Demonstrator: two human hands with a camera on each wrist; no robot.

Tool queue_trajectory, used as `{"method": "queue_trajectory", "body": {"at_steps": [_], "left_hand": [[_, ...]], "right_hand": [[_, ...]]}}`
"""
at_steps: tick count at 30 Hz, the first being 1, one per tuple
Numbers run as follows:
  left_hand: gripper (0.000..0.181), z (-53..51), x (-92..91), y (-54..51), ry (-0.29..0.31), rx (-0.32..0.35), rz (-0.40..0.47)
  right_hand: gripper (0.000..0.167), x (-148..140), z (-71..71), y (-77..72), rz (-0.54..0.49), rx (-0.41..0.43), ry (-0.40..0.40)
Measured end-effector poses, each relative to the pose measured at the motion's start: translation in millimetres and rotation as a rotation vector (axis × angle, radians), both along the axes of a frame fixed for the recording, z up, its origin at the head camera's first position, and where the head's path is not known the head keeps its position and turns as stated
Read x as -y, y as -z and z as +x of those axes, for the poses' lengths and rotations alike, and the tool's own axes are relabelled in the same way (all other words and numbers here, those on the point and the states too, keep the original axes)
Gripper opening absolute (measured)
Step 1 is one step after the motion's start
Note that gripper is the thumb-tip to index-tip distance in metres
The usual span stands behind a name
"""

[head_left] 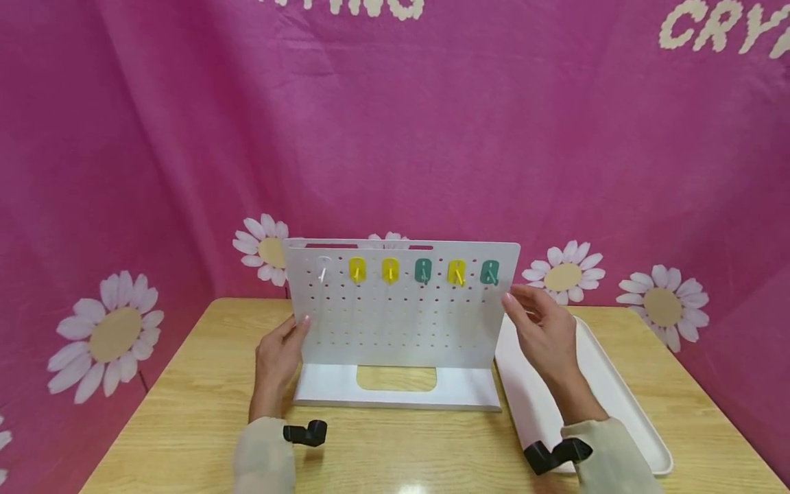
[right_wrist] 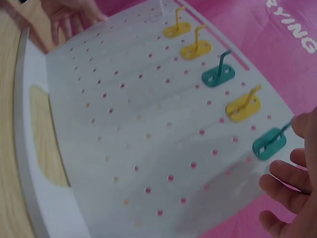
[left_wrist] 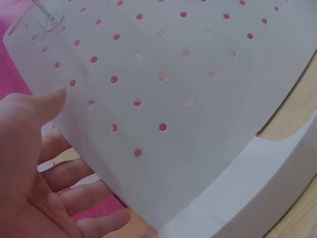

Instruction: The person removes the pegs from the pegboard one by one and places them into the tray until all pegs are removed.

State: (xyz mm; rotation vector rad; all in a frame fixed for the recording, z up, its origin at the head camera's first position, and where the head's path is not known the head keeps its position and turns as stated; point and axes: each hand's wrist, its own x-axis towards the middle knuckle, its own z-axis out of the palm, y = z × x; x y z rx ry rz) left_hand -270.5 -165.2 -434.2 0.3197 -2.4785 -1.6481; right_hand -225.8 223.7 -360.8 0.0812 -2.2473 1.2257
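A white pegboard (head_left: 395, 322) stands upright on its white base (head_left: 327, 383), a row of hooks along its top. From the left come a clear hook (head_left: 324, 269), two yellow hooks (head_left: 357, 269), a green hook (head_left: 422, 270), another yellow hook (head_left: 457, 272) and a green hook (right_wrist: 269, 143) at the right end. My left hand (head_left: 279, 353) holds the board's left edge, thumb on the front face, fingers at and behind the edge. My right hand (head_left: 546, 336) is at the right edge, its thumb by the end hook and its fingers loosely bent beside the board.
A white tray (head_left: 607, 384) lies on the wooden table (head_left: 185, 412) right of the board, partly under the right hand and forearm. Behind the table hangs a pink cloth (head_left: 395, 137) with daisies and lettering. Black mounts (head_left: 305, 433) are on both wrists.
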Motion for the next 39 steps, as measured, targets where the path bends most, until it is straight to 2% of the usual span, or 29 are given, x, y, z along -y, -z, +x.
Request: {"method": "queue_trajectory", "body": {"at_steps": [6, 15, 21, 26, 33, 36, 39], "left_hand": [[0.076, 1.7, -3.3, 6.5, -0.044, -0.008, 0.057], [0.071, 0.2, -7.3, 8.3, -0.076, -0.019, 0.092], [0.067, -3.0, -9.4, 6.7, -0.093, -0.036, 0.104], [0.063, -4.3, -8.7, 6.7, -0.111, -0.056, 0.091], [0.062, -4.2, -7.4, 5.9, -0.134, -0.068, 0.077], [0.06, -4.0, -7.4, 5.5, -0.142, -0.075, 0.071], [0.057, -4.5, -8.1, 4.4, -0.147, -0.085, 0.073]], "right_hand": [[0.028, 14, -11.6, -11.0, -0.056, -0.067, -0.029], [0.016, 19, -19.2, -16.9, -0.135, -0.042, -0.008], [0.017, 18, -18.1, -18.6, -0.171, -0.042, -0.001], [0.02, 17, -13.5, -22.3, -0.195, -0.052, -0.018], [0.018, 8, -1.8, -29.0, -0.203, -0.121, -0.058], [0.02, -2, 5.4, -26.8, -0.183, -0.096, -0.042], [0.023, -16, 13.4, -21.4, -0.13, -0.033, -0.007]]}}
